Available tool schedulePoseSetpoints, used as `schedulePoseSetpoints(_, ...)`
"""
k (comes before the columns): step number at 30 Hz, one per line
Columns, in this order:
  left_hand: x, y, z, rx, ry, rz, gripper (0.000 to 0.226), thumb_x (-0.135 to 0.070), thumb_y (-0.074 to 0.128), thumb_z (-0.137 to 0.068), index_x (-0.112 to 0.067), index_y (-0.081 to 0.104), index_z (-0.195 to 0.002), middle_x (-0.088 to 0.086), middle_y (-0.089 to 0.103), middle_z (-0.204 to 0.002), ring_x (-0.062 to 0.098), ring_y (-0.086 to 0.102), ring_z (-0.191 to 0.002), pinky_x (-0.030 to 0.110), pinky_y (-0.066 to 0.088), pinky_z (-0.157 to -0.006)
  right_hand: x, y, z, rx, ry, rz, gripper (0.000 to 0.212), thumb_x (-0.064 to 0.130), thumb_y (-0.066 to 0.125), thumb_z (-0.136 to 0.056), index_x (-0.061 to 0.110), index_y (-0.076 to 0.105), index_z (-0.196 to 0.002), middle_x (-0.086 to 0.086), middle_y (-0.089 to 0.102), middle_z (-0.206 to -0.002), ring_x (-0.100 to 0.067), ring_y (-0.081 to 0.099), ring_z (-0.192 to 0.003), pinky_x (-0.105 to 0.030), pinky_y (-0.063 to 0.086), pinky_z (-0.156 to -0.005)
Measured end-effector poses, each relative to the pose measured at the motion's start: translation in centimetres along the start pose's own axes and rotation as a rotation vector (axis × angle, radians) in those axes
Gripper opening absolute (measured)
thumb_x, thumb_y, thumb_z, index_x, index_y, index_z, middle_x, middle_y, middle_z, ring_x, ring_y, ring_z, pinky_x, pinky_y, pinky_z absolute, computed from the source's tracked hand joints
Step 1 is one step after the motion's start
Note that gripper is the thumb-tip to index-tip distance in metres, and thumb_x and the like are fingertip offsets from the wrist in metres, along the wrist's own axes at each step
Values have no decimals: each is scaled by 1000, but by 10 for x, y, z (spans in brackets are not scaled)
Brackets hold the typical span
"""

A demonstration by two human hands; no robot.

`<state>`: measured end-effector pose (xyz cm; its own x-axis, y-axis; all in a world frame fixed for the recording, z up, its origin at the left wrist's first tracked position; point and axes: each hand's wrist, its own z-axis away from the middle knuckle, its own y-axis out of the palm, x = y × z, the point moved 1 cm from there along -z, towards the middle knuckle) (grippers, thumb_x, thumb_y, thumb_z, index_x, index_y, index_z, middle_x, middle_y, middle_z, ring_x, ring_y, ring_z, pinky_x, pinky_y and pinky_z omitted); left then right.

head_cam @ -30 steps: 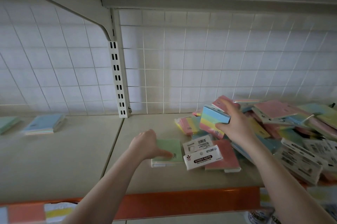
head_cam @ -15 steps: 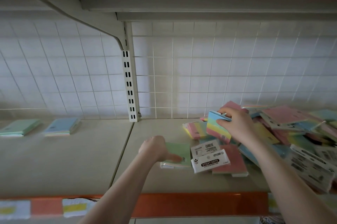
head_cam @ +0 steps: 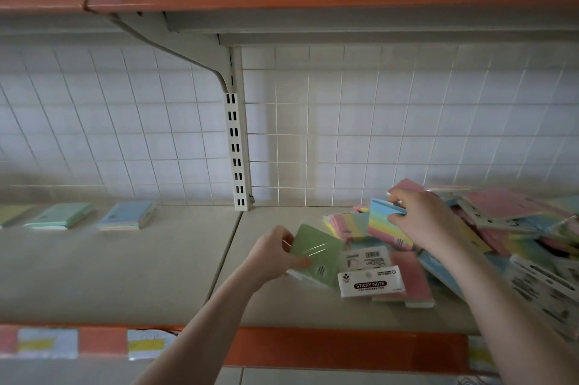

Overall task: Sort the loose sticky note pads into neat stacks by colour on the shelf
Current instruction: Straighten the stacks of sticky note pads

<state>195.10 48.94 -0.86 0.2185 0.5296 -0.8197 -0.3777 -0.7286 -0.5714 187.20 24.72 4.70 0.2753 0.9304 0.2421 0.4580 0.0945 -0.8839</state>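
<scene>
Sticky note pads lie in a messy heap (head_cam: pixel 488 228) on the right part of the shelf (head_cam: pixel 125 275); they are pink, blue, yellow and striped, all tipped on each other. The left hand (head_cam: pixel 272 254) pinches a green pad (head_cam: pixel 316 254) by its left edge, thumb on top; the pad looks tilted up, with its far side near a white pack marked STICKY NOTE (head_cam: pixel 371 284). The right hand (head_cam: pixel 419 218) is curled round a rainbow pad (head_cam: pixel 387 224) at the near edge of the heap, holding it up on its side. Far to the left a green stack (head_cam: pixel 59 215) and a blue stack (head_cam: pixel 127 215) sit side by side, well apart from the heap.

I think this is the picking step; two pads are being taken out of the mess at once. Next, the green pad should go across to the green stack and be laid flat, edges lined up; the rainbow pad may need a new spot of its own, since no striped stack shows. Most of the heap is not sorted yet.
</scene>
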Motion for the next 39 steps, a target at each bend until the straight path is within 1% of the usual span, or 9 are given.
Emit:
schedulePoseSetpoints(2,-1,-5,4,-35,15,140,25,-10,71,-81,-13,54,-98,2,62,-85,14,60,-69,23,50,-55,2,-2,0,-11,-23,80,25,21,60,-87,21,61,-112,0,66,-100,-20,54,-95,-31,46,-67)
schedulePoseSetpoints(5,0,-17,10,-124,20,295,16,-4,66,-84,-9,61,-98,6,66,-86,13,61,-67,22,53,-58,12,-4,1,-73,-27,39,8,20,58,-88,16,56,-95,-2,62,-90,-24,51,-88,-31,41,-64)
schedulePoseSetpoints(9,10,-39,17,-225,-13,463,16,-6,67,-84,-5,66,-100,4,66,-81,15,64,-73,27,57,-65,33,3,6,-164,39,-323,11,19,59,-89,11,51,-91,-3,54,-79,-22,47,-70,-28,27,-54)
schedulePoseSetpoints(13,25,-67,26,-328,-9,602,14,-10,64,-88,-4,66,-100,4,65,-81,15,64,-72,21,53,-56,63,25,9,-58,147,-677,15,18,60,-88,5,51,-91,-10,58,-79,-33,58,-73,-32,38,-59)
schedulePoseSetpoints(16,40,-92,31,-368,-3,667,17,-15,62,-90,-3,64,-102,6,64,-85,19,64,-79,23,56,-58,98,43,12,47,225,-847,14,13,59,-88,0,52,-92,-15,56,-82,-27,54,-67,-32,44,-56)
schedulePoseSetpoints(23,108,-176,45,-394,-6,562,8,-18,57,-94,-11,58,-90,4,55,-80,12,58,-62,23,50,-45,212,78,16,166,281,-1019,6,10,57,-91,5,53,-91,-5,53,-79,-16,51,-66,-27,43,-52)
schedulePoseSetpoints(34,236,-366,61,-385,-19,400,10,-20,55,-94,-11,53,-98,7,57,-84,18,62,-69,30,53,-45,403,139,8,218,337,-1147,12,14,57,-92,6,56,-101,-9,58,-89,-20,54,-75,-28,41,-53)
schedulePoseSetpoints(37,254,-399,54,-361,-42,393,8,-21,58,-93,-13,55,-95,8,59,-87,22,64,-73,34,55,-50,431,147,6,224,354,-1145,3,12,58,-91,11,56,-93,-8,58,-89,-19,55,-74,-28,41,-53)
schedulePoseSetpoints(39,260,-416,45,-358,-46,404,10,-20,59,-93,-12,55,-98,8,59,-86,22,64,-71,34,56,-49,444,149,1,219,359,-1146,6,12,58,-91,14,55,-86,-8,58,-88,-18,55,-72,-27,41,-51)
